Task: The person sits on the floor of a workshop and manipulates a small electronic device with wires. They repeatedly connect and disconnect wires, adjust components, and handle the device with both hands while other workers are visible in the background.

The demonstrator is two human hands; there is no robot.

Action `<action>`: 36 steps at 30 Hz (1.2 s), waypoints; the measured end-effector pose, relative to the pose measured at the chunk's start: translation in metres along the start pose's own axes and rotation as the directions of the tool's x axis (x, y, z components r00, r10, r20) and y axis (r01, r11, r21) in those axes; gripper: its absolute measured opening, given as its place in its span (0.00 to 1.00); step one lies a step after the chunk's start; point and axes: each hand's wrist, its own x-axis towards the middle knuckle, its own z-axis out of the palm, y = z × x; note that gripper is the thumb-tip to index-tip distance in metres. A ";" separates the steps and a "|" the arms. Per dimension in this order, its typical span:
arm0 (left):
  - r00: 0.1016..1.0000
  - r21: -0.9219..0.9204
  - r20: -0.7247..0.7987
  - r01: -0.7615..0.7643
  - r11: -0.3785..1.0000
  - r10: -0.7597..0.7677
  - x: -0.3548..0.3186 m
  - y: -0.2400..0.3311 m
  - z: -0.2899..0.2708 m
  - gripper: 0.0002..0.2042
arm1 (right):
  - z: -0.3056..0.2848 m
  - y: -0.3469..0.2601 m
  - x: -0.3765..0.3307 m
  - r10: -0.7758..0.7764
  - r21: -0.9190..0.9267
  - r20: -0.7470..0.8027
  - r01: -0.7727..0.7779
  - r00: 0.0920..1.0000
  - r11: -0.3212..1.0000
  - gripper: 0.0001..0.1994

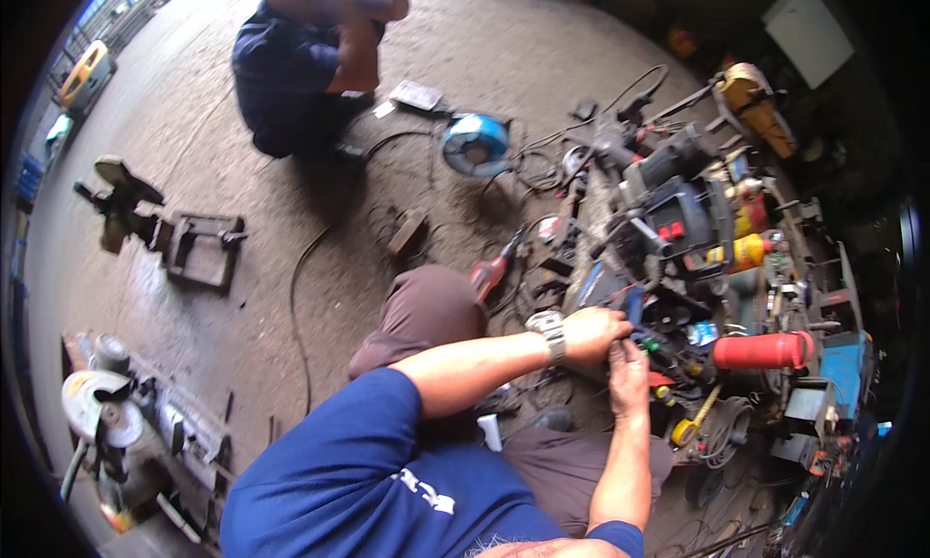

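Note:
My left hand [593, 335], with a metal-banded watch [552, 337] on its wrist, reaches across to the heap of tools. Its fingers are closed in a pinch. Fingertip to fingertip with it, my right hand [630, 376] is closed too. Whatever lies between them is too small and covered to name. Just beyond the fingers are a blue piece [634, 304] and a small green piece [650, 346] among dark parts. A red and grey angle grinder [492, 270] lies on the floor beside my knee [431, 316].
A red cylinder [760, 352], a yellow tape measure [685, 432] and power tools [668, 161] crowd the right. A blue cable reel [476, 144] stands ahead, near a crouching person [295, 83]. At left are a metal stand [203, 251] and a cut-off saw [111, 413]. Cables cross the floor.

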 end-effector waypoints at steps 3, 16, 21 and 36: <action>0.999 0.100 -0.024 -0.037 0.994 0.039 -0.001 0.008 -0.011 0.21 | 0.011 -0.013 -0.008 0.049 0.108 -0.014 -0.047 0.999 0.993 0.17; 1.000 0.054 0.026 0.006 0.999 -0.007 0.016 -0.004 0.012 0.15 | 0.000 -0.017 -0.005 0.009 -0.053 0.094 -0.004 0.995 0.999 0.30; 1.000 0.010 0.029 0.000 1.000 0.000 0.006 -0.007 0.011 0.19 | 0.013 -0.024 -0.007 -0.110 -0.164 0.000 0.108 0.994 0.981 0.26; 0.993 0.004 -0.076 -0.095 0.995 0.095 0.029 -0.028 -0.001 0.14 | 0.001 -0.014 0.019 -0.160 -0.374 -0.051 0.130 0.986 0.918 0.27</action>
